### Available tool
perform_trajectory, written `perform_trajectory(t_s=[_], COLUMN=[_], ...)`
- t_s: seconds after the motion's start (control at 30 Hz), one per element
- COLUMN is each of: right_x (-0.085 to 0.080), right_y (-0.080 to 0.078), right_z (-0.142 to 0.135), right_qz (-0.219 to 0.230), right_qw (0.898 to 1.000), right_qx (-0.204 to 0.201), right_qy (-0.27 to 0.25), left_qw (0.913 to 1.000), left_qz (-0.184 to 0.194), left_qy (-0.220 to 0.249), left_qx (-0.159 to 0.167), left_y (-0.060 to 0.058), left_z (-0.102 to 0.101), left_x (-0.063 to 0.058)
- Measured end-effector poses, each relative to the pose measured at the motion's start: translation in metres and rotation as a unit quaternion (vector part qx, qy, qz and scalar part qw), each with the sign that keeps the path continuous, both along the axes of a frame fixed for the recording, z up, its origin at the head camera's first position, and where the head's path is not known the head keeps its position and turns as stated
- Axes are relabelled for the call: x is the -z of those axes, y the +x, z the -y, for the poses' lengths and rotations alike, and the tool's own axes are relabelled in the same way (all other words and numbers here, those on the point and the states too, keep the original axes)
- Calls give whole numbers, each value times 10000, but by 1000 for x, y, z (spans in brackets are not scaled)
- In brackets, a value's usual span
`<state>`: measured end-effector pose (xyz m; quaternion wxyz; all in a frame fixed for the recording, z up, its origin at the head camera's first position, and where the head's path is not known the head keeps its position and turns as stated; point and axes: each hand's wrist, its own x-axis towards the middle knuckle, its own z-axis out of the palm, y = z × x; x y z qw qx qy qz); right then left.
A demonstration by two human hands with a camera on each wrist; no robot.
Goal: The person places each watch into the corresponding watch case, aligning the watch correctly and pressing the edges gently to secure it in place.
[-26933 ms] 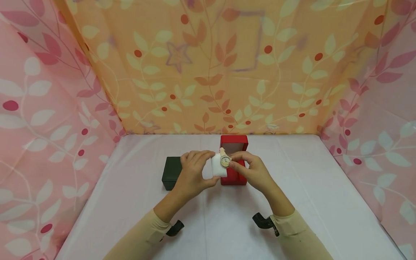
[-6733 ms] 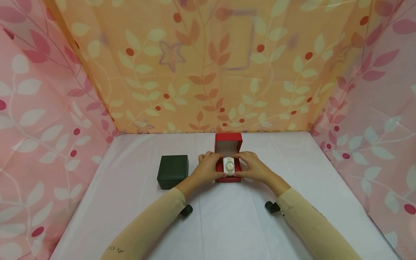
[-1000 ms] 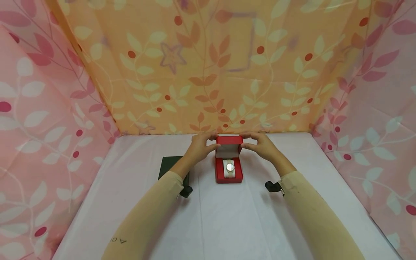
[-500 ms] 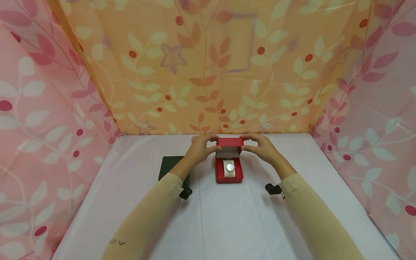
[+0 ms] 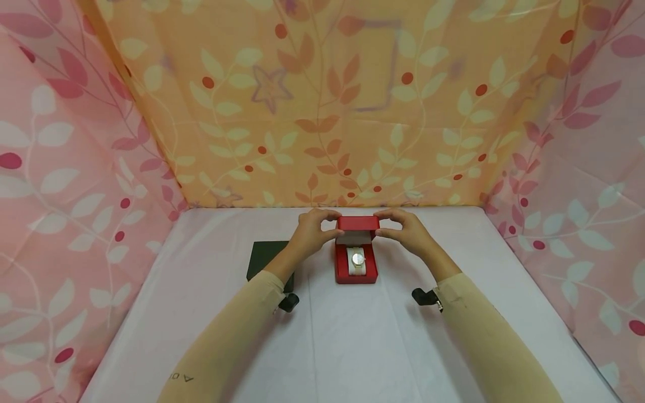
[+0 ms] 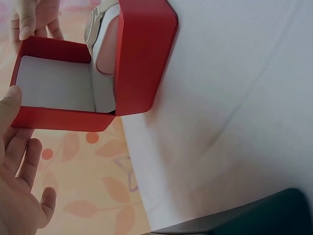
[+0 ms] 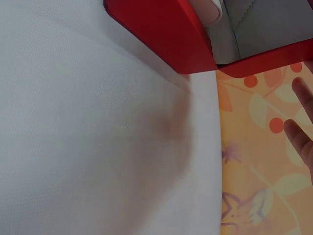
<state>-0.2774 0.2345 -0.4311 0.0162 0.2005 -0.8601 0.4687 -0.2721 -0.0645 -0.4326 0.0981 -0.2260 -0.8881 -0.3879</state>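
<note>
A red watch box (image 5: 355,279) stands at the back middle of the table, its lid (image 5: 358,223) raised and leaning forward over the base. Inside lies a light-strapped watch (image 5: 358,259) wrapped round a white cushion (image 5: 350,268). My left hand (image 5: 308,235) pinches the lid's left edge between thumb and fingers; the left wrist view shows that thumb (image 6: 11,104) on the rim. At the lid's right edge, my right hand (image 5: 410,234) pinches in the same way. Only some right fingertips (image 7: 299,129) enter the right wrist view, with the contact out of frame.
A closed dark green box (image 5: 263,256) sits left of the red one, partly behind my left forearm. White cloth covers the table (image 5: 347,347). A patterned orange curtain (image 5: 322,140) hangs close behind, with pink ones at both sides.
Earlier my hands held the watch and cushion up, then lowered them into the red box. Both hands have since moved to the lid, which has tipped slightly forward over the last second.
</note>
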Motion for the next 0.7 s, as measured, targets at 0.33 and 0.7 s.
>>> perform_trajectory(t_s=[0.33, 0.7], right_x=[3, 7], right_y=[4, 6], right_z=[-1, 2], right_qz=[21, 90], right_qw=[9997, 9990], right_qx=[-150, -205], right_qy=[-165, -379], left_qw=[9999, 9998], left_qz=[49, 54], left_qy=[80, 134], left_qx=[-76, -117], left_y=[7, 14], left_z=[-1, 1], left_x=[3, 4])
